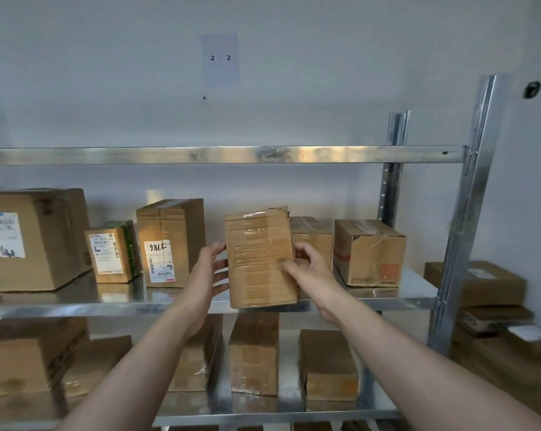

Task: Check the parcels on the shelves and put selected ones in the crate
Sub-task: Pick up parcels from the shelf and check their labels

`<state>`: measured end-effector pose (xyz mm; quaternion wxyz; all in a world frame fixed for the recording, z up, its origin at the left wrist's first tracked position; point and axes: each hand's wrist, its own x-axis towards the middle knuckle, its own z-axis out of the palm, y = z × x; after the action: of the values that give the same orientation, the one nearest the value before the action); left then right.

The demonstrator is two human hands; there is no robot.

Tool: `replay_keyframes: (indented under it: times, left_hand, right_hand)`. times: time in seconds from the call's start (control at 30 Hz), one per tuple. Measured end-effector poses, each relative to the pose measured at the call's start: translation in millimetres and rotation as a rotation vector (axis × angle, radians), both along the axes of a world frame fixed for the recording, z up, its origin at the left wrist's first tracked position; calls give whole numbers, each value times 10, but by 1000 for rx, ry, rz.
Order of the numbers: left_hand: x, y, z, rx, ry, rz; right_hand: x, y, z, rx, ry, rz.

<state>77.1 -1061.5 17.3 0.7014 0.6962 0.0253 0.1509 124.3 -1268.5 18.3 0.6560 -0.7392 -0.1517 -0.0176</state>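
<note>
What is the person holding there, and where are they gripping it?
A taped cardboard box: right hand grips its right edge, left hand has straight fingers against its left side.

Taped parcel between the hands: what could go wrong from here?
The taped parcel is at the front edge of the shelf; it could tip off. The left hand lies only flat against its side, so the taped face could slip from the right hand. Lifting might nudge the box behind.
</note>
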Motion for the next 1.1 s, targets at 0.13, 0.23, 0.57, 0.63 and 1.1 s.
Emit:
replay_keyframes:
  times: [0.13,0.23,0.57,0.63,1.1]
  left_hand:
    - [-27,-36,25,9,-14,12]
    - [-14,-40,24,-23,-40,38]
    - [12,-36,10,-30,-15,30]
    - [7,-32,6,-26,-19,24]
    - [-3,106,-18,-83,0,0]
  right_hand:
    - [-35,-49,24,23,2,-5]
    - [-73,-68,42,53,13,-27]
    - [-19,-93,31,91,71,-66]
    - [-20,-97,33,91,69,-69]
    - [50,-50,-65,57,53,17]
